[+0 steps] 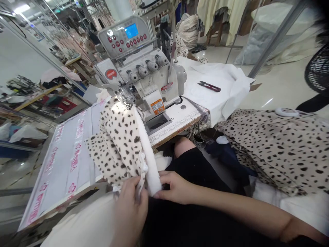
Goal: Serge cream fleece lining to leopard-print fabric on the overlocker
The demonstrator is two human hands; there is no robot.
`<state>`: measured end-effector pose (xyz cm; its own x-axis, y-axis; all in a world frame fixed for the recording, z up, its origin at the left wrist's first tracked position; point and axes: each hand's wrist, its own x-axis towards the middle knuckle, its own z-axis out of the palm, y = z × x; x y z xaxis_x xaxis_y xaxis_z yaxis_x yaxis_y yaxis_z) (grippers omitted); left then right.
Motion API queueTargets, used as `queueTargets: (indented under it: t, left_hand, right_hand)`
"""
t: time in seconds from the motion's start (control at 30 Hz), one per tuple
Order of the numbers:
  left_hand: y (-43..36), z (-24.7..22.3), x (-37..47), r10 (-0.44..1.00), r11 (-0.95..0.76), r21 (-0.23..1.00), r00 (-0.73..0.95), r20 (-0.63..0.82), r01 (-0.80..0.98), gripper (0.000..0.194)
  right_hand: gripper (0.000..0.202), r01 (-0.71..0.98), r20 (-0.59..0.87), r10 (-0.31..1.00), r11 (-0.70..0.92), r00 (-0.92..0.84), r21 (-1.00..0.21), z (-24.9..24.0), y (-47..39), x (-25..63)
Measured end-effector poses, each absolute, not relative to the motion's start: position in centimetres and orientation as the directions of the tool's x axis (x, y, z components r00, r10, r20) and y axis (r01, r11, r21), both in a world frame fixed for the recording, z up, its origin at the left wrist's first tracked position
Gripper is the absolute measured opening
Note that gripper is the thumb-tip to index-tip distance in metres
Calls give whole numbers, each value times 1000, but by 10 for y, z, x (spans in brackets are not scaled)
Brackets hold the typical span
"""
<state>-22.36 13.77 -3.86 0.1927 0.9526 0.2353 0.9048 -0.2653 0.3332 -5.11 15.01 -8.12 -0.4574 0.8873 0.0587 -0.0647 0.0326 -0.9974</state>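
Note:
A cream fabric with dark spots and a white fleecy edge runs from the needle area of the sewing machine down to my lap. My left hand is closed on the spotted fabric near its lower end. Just to the right, my right hand pinches the lower end of the white fleecy edge between thumb and fingers. The fabric's upper end lies under the lit presser foot area; the needle itself is too small to make out.
Dark red thread snips lie on white cloth right of the machine. Spotted fabric is heaped at the right. A taped table board extends left. A black fan stands far right.

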Motion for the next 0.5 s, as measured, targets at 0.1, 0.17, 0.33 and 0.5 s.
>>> queueTargets:
  t: [0.1, 0.17, 0.33, 0.5]
  left_hand:
    - [119, -60, -236, 971, -205, 382, 139, 193, 901, 25]
    - [108, -70, -244, 970, -173, 388, 88, 227, 905, 28]
    - [91, -70, -245, 953, -193, 478, 47, 300, 857, 30]
    - [90, -77, -225, 950, -174, 569, -16, 312, 804, 38]
  right_hand:
    - [12, -44, 81, 872, 68, -484, -997, -90, 140, -49]
    - [14, -3, -16, 875, -20, -484, -1000, -97, 133, -49]
    - [11, 66, -141, 873, -124, -467, -990, -100, 120, -52]
    - [13, -9, -39, 891, -48, -452, -999, -87, 113, -52]
